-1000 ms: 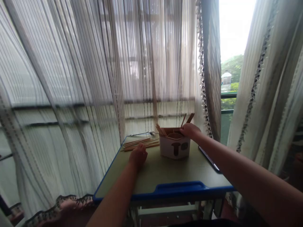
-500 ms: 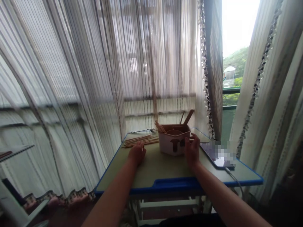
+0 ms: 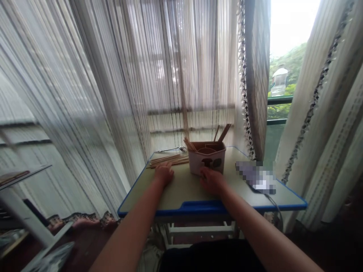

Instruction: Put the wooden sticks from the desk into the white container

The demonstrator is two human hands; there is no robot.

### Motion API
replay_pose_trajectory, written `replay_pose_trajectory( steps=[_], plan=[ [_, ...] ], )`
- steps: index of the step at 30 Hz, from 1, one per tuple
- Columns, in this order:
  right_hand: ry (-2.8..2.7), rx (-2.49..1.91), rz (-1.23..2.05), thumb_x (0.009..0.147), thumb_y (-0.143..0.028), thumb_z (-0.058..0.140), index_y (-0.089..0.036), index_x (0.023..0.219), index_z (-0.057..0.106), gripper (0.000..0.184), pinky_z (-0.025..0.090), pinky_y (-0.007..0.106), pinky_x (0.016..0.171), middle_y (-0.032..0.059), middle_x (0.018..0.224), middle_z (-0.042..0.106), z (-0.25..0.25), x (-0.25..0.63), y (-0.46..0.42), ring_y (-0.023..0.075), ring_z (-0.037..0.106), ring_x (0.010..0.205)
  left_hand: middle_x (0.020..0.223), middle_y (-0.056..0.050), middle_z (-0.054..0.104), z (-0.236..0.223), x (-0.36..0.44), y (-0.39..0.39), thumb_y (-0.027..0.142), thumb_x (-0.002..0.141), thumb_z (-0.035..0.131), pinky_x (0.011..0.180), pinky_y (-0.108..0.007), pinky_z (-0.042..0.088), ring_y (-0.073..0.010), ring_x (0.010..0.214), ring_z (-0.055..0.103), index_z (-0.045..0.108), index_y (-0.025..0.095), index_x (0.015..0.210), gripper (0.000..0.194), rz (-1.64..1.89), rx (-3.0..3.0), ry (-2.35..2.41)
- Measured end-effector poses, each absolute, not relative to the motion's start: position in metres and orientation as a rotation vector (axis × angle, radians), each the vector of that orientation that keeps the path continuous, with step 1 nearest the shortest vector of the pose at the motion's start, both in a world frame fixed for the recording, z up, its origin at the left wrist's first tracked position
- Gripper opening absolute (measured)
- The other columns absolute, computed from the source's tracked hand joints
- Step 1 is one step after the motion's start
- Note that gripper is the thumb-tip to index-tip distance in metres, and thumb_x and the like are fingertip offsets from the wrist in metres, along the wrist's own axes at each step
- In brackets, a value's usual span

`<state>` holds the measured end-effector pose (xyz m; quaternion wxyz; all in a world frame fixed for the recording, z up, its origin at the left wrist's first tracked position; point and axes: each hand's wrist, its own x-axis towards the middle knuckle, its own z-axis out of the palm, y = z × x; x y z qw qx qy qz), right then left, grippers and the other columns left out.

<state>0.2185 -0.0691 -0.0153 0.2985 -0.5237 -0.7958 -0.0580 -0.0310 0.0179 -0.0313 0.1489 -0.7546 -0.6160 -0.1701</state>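
Note:
A bundle of thin wooden chopsticks (image 3: 177,159) lies on the left part of the small table. My left hand (image 3: 164,173) rests palm down at their near side, fingers lying loosely against the nearest sticks. To the right stands a pinkish-white divided holder (image 3: 195,162) with a brown inside and dark mushroom-like shapes on its front. Several sticks lean out of its left side, and flatter wooden pieces (image 3: 225,133) rise from its back right. My right hand (image 3: 212,182) is in front of the holder, fingers curled; whether they hold anything is hidden.
A metal utensil (image 3: 170,150) lies behind the chopsticks. On the right of the blue-edged table (image 3: 238,196) is a blurred-out tablet or phone (image 3: 256,177) with a cable hanging over the front edge. Sheer curtains (image 3: 170,75) hang close behind. Another white-framed stand (image 3: 31,172) is at the left.
My right hand has moved left from the holder's right side to its front, and its fingers have curled. My left hand stays by the chopsticks. The camera view has shifted slightly.

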Motion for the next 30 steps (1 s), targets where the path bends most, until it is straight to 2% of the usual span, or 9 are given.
replay_pose_trajectory(
  steps=[2, 5, 10, 13, 18, 22, 26, 30],
  plan=[
    [-2.215, -1.341, -0.158, 0.07, -0.025, 0.046, -0.021, 0.103, 0.053, 0.033, 0.039, 0.026, 0.074, 0.0048, 0.103, 0.057, -0.015, 0.215, -0.069, 0.0182, 0.054, 0.088, 0.132, -0.011, 0.038, -0.032, -0.032, 0.02, 0.042, 0.079, 0.038, 0.095, -0.045, 0.025, -0.0257, 0.121, 0.032, 0.04, 0.02, 0.123, 0.049, -0.433, -2.17, -1.866],
    [-2.281, -1.28, -0.152, 0.07, -0.023, 0.045, -0.022, 0.109, 0.053, 0.04, 0.038, 0.028, 0.082, 0.005, 0.108, 0.057, -0.016, 0.214, -0.065, 0.0195, 0.052, 0.097, 0.134, -0.012, 0.034, -0.033, -0.033, 0.024, 0.05, 0.079, 0.033, 0.093, -0.05, 0.024, -0.0282, 0.121, 0.029, 0.037, 0.019, 0.125, 0.056, -0.365, -2.242, -1.958],
    [-2.349, -1.095, -0.215, 0.069, -0.021, 0.047, -0.017, 0.115, 0.051, 0.046, 0.037, 0.032, 0.089, 0.0075, 0.112, 0.055, -0.019, 0.21, -0.06, 0.0203, 0.048, 0.103, 0.124, -0.012, 0.045, -0.034, -0.033, 0.021, 0.043, 0.079, 0.035, 0.09, -0.046, 0.027, -0.0267, 0.112, 0.039, 0.042, 0.019, 0.119, 0.048, -0.418, -2.136, -1.969],
    [-2.415, -0.964, -0.351, 0.069, -0.018, 0.046, -0.018, 0.119, 0.049, 0.049, 0.033, 0.035, 0.094, 0.0068, 0.119, 0.051, -0.019, 0.205, -0.058, 0.021, 0.043, 0.109, 0.119, -0.011, 0.048, -0.032, -0.034, 0.019, 0.04, 0.079, 0.035, 0.088, -0.043, 0.029, -0.026, 0.108, 0.041, 0.045, 0.021, 0.115, 0.042, -0.423, -2.102, -1.992],
    [-2.309, -1.029, -0.542, 0.07, -0.017, 0.045, -0.021, 0.118, 0.05, 0.048, 0.021, 0.042, 0.102, 0.0026, 0.135, 0.033, -0.023, 0.204, -0.053, 0.0239, 0.021, 0.126, 0.11, -0.01, 0.052, -0.031, -0.037, 0.019, 0.034, 0.081, 0.033, 0.083, -0.042, 0.032, -0.0256, 0.103, 0.044, 0.054, 0.021, 0.099, 0.032, -0.426, -2.07, -2.035],
    [-2.27, -1.111, -0.564, 0.069, -0.023, 0.047, -0.02, 0.116, 0.052, 0.047, 0.016, 0.044, 0.104, 0.0027, 0.138, 0.028, -0.029, 0.209, -0.045, 0.0251, 0.01, 0.129, 0.105, -0.011, 0.053, -0.031, -0.038, 0.019, 0.031, 0.08, 0.032, 0.081, -0.041, 0.033, -0.0243, 0.099, 0.046, 0.055, 0.019, 0.096, 0.03, -0.453, -2.058, -2.045],
    [-2.246, -1.16, -0.574, 0.068, -0.025, 0.048, -0.019, 0.115, 0.052, 0.047, 0.016, 0.046, 0.104, 0.004, 0.138, 0.028, -0.031, 0.211, -0.042, 0.0258, 0.009, 0.129, 0.106, -0.013, 0.053, -0.028, -0.037, 0.016, 0.033, 0.078, 0.035, 0.081, -0.041, 0.032, -0.0254, 0.1, 0.046, 0.053, 0.015, 0.098, 0.032, -0.446, -2.039, -2.075],
    [-2.118, -1.182, -0.584, 0.068, -0.018, 0.048, -0.021, 0.11, 0.054, 0.043, 0.02, 0.043, 0.102, 0.0029, 0.138, 0.026, -0.027, 0.213, -0.048, 0.0251, 0.017, 0.127, 0.108, -0.014, 0.052, -0.026, -0.035, 0.013, 0.036, 0.077, 0.036, 0.082, -0.042, 0.031, -0.0266, 0.104, 0.044, 0.051, 0.014, 0.101, 0.036, -0.41, -2.041, -2.084]
  ],
)
